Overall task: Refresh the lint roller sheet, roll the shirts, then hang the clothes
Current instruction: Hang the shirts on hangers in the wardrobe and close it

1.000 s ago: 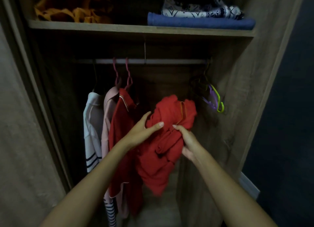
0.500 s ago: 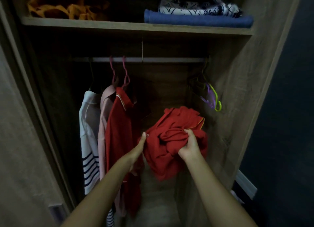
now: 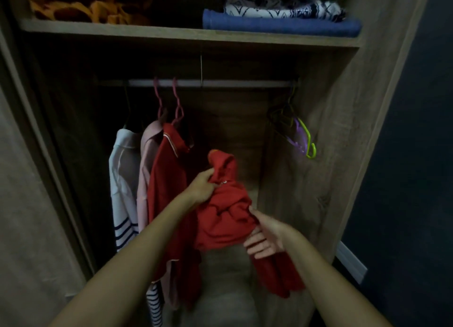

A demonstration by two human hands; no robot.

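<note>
I hold a crumpled red shirt (image 3: 224,216) in front of the open wardrobe, below the metal rail (image 3: 208,83). My left hand (image 3: 202,188) pinches its upper part near the collar. My right hand (image 3: 266,238) grips its lower edge from the right, and a red fold hangs beneath that hand. Whether a hanger sits inside the shirt is hidden by the cloth. On the rail's left side hang a white striped shirt (image 3: 122,179), a pink shirt (image 3: 144,170) and a red shirt (image 3: 166,179).
Empty purple and green hangers (image 3: 300,138) dangle at the rail's right end by the wardrobe's side wall (image 3: 318,167). The upper shelf (image 3: 171,34) carries an orange garment (image 3: 83,7) and folded blue and patterned cloths (image 3: 282,18). A dark wall stands at right.
The red shirt dropped from rail height to lower in front of me. My left hand took hold of its top, and my right hand shifted down to its lower edge.
</note>
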